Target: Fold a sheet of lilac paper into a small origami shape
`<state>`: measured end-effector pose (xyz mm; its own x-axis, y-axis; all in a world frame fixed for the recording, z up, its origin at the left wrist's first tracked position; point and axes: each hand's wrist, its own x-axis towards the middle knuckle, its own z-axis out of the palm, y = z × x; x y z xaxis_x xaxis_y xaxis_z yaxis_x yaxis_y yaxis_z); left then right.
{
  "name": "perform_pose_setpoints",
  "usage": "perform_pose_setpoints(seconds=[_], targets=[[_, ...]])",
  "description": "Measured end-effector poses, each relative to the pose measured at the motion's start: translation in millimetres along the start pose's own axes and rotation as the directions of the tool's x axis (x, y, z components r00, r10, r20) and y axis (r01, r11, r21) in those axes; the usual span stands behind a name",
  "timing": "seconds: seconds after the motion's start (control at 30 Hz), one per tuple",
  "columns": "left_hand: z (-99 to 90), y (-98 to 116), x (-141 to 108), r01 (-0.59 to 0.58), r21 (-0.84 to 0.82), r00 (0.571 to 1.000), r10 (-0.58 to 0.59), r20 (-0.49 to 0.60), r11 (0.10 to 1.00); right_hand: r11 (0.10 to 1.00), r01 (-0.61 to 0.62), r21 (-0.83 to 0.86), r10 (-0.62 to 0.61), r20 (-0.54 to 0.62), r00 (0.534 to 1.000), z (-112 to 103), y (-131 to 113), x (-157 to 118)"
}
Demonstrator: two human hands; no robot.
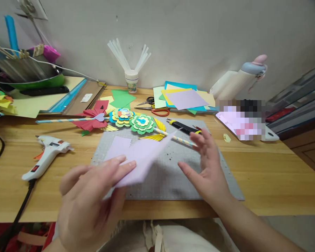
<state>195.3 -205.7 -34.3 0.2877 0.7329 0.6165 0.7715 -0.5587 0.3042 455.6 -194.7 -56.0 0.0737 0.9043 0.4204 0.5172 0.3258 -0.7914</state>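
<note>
My left hand [94,196] pinches a lilac sheet of paper [139,161] at its near left corner, above the grey cutting mat [173,189]. The sheet is slightly blurred and tilts up toward the right. Another lilac piece [119,144] shows beside it on the mat. To the right, my right hand [207,168] is raised over the mat with fingers apart and nothing in them. Behind the hands lie layered paper flowers [142,124] on striped sticks and a black and yellow cutter [182,126].
A white glue gun [47,154] with a black cable lies at left. Scissors [160,112], coloured paper sheets [190,99] and a paper cup of white sticks [131,82] stand or lie behind. A red paper flower [90,117] is back left; a phone [238,122] lies right.
</note>
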Motion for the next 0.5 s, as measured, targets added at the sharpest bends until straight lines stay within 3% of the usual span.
perform_pose_setpoints(seconds=[0.07, 0.13, 0.2, 0.27, 0.33, 0.43, 0.5], targets=[[0.6, 2.5, 1.8, -0.208, 0.128, 0.975, 0.216, -0.049, 0.97, 0.933, 0.257, -0.252, -0.276, -0.043, 0.96, -0.8, -5.6, -8.1], [8.5, 10.0, 2.8, -0.337, 0.146, 0.938, 0.345, -0.033, 0.93, 0.8, 0.452, -0.395, -0.443, 0.12, 0.888, -1.3, -10.9, -15.5], [20.0, 18.1, -0.1, -0.387, 0.092, 0.922, 0.384, 0.051, 0.917, 0.743, 0.539, -0.396, -0.427, 0.339, 0.838, -1.3, -11.6, -20.8], [29.2, 22.5, -7.6, -0.39, 0.05, 0.916, 0.381, 0.125, 0.92, 0.774, 0.535, -0.339, -0.35, 0.474, 0.808, -1.9, -5.9, -24.2], [33.0, 20.9, -17.5, -0.36, 0.04, 0.917, 0.346, 0.197, 0.932, 0.804, 0.519, -0.29, -0.315, 0.532, 0.786, -4.8, 4.4, -27.1], [30.4, 9.4, -29.5, -0.205, 0.06, 0.948, 0.183, 0.262, 0.977, 0.801, 0.529, -0.281, -0.287, 0.595, 0.751, -14.2, 19.4, -31.4], [27.4, -0.6, -33.4, -0.16, 0.046, 0.943, 0.139, 0.304, 0.986, 0.792, 0.545, -0.274, -0.272, 0.641, 0.718, -21.9, 24.2, -33.0]])
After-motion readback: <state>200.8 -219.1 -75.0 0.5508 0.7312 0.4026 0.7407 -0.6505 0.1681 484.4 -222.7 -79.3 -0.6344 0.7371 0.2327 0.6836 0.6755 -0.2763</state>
